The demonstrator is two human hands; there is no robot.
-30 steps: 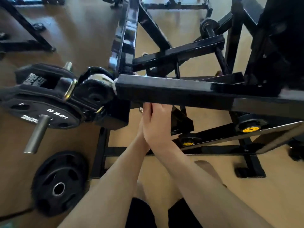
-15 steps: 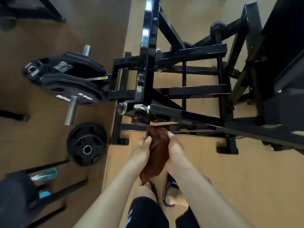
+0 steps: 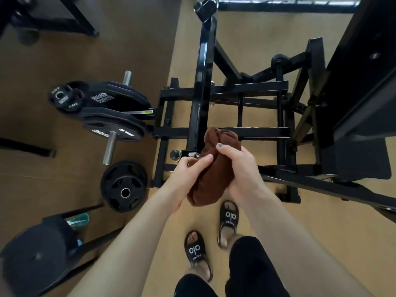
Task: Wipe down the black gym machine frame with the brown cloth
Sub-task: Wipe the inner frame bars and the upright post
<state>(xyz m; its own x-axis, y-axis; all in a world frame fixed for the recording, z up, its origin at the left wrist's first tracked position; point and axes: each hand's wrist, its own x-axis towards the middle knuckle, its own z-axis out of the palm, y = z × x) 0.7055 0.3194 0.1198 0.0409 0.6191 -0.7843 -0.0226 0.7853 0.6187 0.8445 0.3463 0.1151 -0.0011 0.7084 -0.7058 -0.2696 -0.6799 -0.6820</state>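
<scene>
The brown cloth (image 3: 214, 166) is bunched into a thick roll and held in the air in front of me, above the floor. My left hand (image 3: 188, 176) holds its left side with fingers and thumb curled round it. My right hand (image 3: 240, 168) grips its right side, thumb on top. The black gym machine frame (image 3: 201, 86) stands just beyond the cloth, with a long glossy bar running away from me and cross bars (image 3: 246, 131) behind the cloth. Neither hand touches the frame.
Black weight plates (image 3: 113, 116) sit on a steel peg at the frame's left. A loose plate (image 3: 123, 186) lies on the floor below them. A black stool (image 3: 36, 254) stands at the lower left. My feet in black slides (image 3: 229, 219) are on the tan floor.
My hands came out from under the frame bar with the brown cloth and drew back from the machine. The view rose and pulled away, and now shows my feet.
</scene>
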